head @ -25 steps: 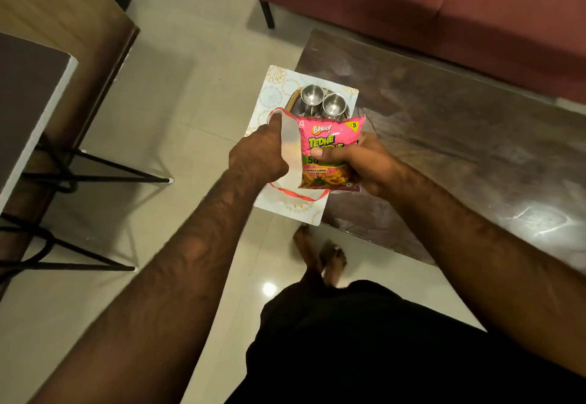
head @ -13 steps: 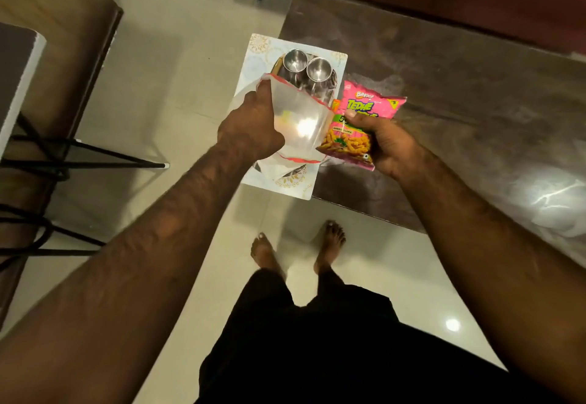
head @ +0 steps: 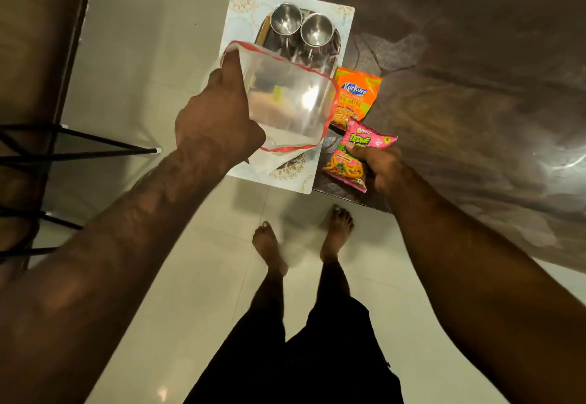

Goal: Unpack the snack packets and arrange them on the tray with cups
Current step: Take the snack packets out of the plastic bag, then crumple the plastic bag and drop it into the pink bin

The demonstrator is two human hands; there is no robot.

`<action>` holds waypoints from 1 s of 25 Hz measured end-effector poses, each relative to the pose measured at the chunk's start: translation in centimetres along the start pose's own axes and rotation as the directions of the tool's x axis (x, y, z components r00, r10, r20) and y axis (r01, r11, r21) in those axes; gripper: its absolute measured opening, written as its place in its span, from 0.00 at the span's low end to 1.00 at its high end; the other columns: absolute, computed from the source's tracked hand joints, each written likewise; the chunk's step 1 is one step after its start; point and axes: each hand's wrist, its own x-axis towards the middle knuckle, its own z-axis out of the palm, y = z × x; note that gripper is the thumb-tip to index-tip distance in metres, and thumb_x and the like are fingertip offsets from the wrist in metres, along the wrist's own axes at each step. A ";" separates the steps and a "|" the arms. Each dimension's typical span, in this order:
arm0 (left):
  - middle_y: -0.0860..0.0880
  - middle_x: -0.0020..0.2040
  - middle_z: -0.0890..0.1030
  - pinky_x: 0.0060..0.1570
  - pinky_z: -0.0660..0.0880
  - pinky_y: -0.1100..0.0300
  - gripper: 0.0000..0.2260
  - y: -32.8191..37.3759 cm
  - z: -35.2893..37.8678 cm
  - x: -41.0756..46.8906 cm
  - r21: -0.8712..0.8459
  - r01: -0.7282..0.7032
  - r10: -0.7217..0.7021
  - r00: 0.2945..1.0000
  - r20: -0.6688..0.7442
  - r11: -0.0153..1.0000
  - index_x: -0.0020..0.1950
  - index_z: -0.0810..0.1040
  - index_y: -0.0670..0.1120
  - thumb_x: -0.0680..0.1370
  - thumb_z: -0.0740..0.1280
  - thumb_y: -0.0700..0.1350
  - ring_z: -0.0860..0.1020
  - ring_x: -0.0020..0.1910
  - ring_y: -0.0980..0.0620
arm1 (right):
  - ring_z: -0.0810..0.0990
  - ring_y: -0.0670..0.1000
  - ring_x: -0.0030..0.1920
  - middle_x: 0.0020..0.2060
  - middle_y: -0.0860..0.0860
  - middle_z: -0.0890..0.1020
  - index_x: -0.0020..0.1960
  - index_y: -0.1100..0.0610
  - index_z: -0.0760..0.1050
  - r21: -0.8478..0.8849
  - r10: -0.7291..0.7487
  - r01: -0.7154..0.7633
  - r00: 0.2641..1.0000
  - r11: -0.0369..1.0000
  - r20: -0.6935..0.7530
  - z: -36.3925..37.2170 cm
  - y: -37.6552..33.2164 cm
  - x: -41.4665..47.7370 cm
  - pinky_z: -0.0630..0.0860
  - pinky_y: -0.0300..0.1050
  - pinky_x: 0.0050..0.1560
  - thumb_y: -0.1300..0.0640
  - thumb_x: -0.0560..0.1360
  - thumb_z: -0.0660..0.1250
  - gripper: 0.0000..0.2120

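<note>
My left hand point(head: 218, 118) grips a clear plastic bag with a red rim point(head: 285, 102), held open above the white patterned tray point(head: 241, 16). Two steel cups point(head: 302, 27) stand side by side on a steel plate at the tray's far end. My right hand point(head: 377, 162) holds a pink snack packet point(head: 352, 156) low over the dark table, just right of the tray. An orange snack packet point(head: 356, 96) lies flat on the table beyond it, beside the tray's right edge. Something pale and yellow shows faintly through the bag.
The dark marbled table point(head: 475, 86) stretches to the right; the tray overhangs its left end. A black metal-legged stand point(head: 63, 146) and a wooden panel point(head: 38, 38) are on the left. My bare feet point(head: 301, 238) stand on the pale tiled floor.
My right hand has brought the pink packet out of the bag and down to the table right of the tray. The orange packet has come into view. The camera has tilted downward.
</note>
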 end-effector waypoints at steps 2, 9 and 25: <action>0.45 0.71 0.72 0.52 0.73 0.45 0.44 0.1 0.5 0.0 0.004 0.001 -0.001 1.000 -0.022 1.000 0.81 0.50 0.52 0.69 0.68 0.38 0.77 0.59 0.34 | 0.90 0.53 0.40 0.45 0.56 0.89 0.64 0.65 0.82 -0.050 -0.031 0.033 0.998 0.998 0.050 1.5 0.0 1.7 0.86 0.49 0.39 0.67 0.71 0.79 0.23; 0.47 0.71 0.72 0.54 0.75 0.44 0.44 0.2 0.9 -0.3 -0.020 0.013 -0.013 1.000 0.005 1.000 0.81 0.50 0.52 0.69 0.67 0.39 0.77 0.59 0.36 | 0.88 0.49 0.45 0.54 0.53 0.88 0.65 0.60 0.82 -0.175 -0.129 0.138 0.990 0.975 0.062 3.9 -0.5 3.5 0.82 0.41 0.39 0.63 0.66 0.84 0.28; 0.53 0.61 0.79 0.53 0.81 0.45 0.31 -1.4 -2.8 -1.9 -0.621 0.027 0.001 0.999 0.045 0.784 0.72 0.64 0.59 0.70 0.61 0.39 0.78 0.58 0.45 | 0.70 0.58 0.76 0.76 0.57 0.70 0.81 0.61 0.59 -0.442 -0.552 0.749 0.662 0.493 0.507 7.8 -3.3 -9.0 0.70 0.59 0.76 0.53 0.55 0.89 0.62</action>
